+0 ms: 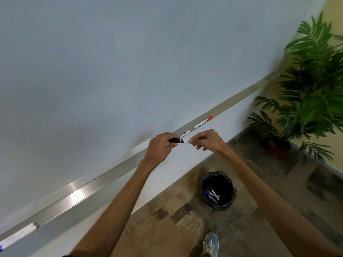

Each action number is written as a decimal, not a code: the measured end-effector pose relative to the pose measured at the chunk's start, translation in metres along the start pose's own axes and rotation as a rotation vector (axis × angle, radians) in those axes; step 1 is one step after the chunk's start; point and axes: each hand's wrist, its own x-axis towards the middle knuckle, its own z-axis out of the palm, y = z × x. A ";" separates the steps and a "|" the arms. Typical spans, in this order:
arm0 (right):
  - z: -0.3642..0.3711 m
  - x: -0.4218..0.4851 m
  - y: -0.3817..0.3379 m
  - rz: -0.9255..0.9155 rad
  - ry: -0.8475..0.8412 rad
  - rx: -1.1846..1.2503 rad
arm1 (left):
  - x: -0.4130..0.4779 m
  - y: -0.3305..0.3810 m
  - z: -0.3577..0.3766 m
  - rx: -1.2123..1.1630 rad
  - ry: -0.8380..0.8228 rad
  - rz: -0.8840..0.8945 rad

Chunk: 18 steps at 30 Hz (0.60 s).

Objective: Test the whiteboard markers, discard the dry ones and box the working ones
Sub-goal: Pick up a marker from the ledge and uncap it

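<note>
Whiteboard box (17, 235) sits far left on the metal tray (89, 190), contents not visible. Left hand (159, 147) is closed around the black cap end of a marker (179, 140), right hand (208, 140) pinches its white barrel (held just above the tray). Red-capped marker (203, 122) lies further along. The bin (219, 190) on the floor holds several markers.

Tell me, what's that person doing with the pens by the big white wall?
A person stands at a whiteboard holding one black marker in both hands: the left hand grips the cap end, the right hand the white barrel. Two more markers lie on the tray, including a red one. On the floor, a bin already holds several markers.
</note>
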 end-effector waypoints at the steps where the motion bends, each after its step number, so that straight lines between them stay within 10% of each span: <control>1: -0.007 0.004 0.008 -0.013 -0.001 -0.059 | 0.008 0.004 0.008 0.015 -0.007 0.005; 18: -0.111 0.037 0.146 0.075 0.135 -0.282 | 0.119 0.075 0.173 0.075 -0.181 0.113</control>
